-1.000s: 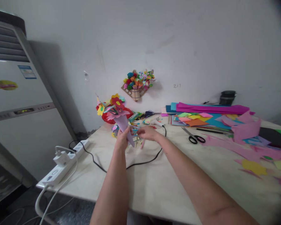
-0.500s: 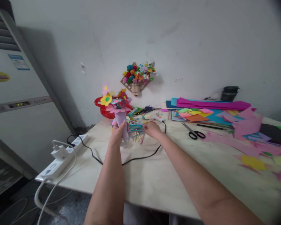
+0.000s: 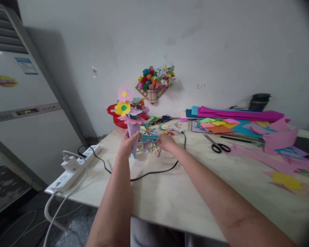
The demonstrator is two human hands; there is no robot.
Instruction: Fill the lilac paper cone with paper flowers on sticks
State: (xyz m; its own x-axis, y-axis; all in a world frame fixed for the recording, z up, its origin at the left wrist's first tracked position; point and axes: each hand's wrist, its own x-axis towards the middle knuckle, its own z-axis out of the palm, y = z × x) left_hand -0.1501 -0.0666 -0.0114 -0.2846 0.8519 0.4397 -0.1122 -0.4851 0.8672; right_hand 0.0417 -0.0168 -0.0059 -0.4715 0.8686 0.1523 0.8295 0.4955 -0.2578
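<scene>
Paper bouquet (image 3: 132,118), a lilac cone already topped with several finished flowers, stands upright near the counter's (image 3: 170,192) far left edge, gripped by the left hand (image 3: 127,143), while the right hand (image 3: 165,142) closes on loose flower stems (image 3: 148,141) beside it, seemingly unplaced.

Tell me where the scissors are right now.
In the head view the scissors lie flat on the table, right of the right hand, just in front of the stack of coloured paper.
</scene>
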